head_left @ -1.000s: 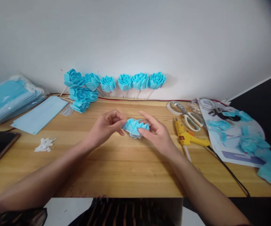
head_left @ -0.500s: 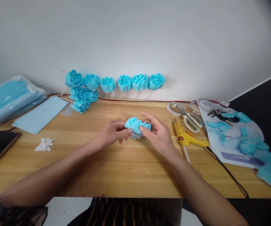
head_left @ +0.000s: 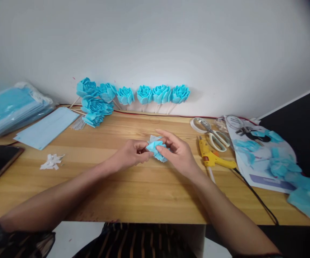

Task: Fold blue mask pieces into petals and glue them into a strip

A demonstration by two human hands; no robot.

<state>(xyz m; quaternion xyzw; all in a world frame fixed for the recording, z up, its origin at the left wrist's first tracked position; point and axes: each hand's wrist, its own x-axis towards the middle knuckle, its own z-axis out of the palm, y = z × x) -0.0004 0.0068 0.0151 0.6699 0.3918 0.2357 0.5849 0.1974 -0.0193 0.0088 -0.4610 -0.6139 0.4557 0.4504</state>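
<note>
Above the middle of the wooden table [head_left: 144, 197], both hands hold a folded piece of blue fabric-like material [head_left: 159, 149] with pointed pleats and a paler layer at its top. My left hand [head_left: 133, 154] pinches its left edge between thumb and fingers. On the other side, my right hand [head_left: 178, 150] grips it with the thumb across the front; the index finger stretches out above it. Some of the right fingers are hidden behind the material.
Several blue fabric flowers [head_left: 144, 94] on sticks lean against the wall. Right of my hands lie a yellow glue gun [head_left: 214, 157], scissors [head_left: 218, 138] and a tape roll [head_left: 196, 125]. Leftward are blue sheets [head_left: 47, 127], white scraps [head_left: 52, 162] and a phone [head_left: 0, 163].
The blue folded piece has been turned in my hands, so its pleats lie differently and a pale layer shows at the top. Both hands stay closed on it. The view has shifted slightly.
</note>
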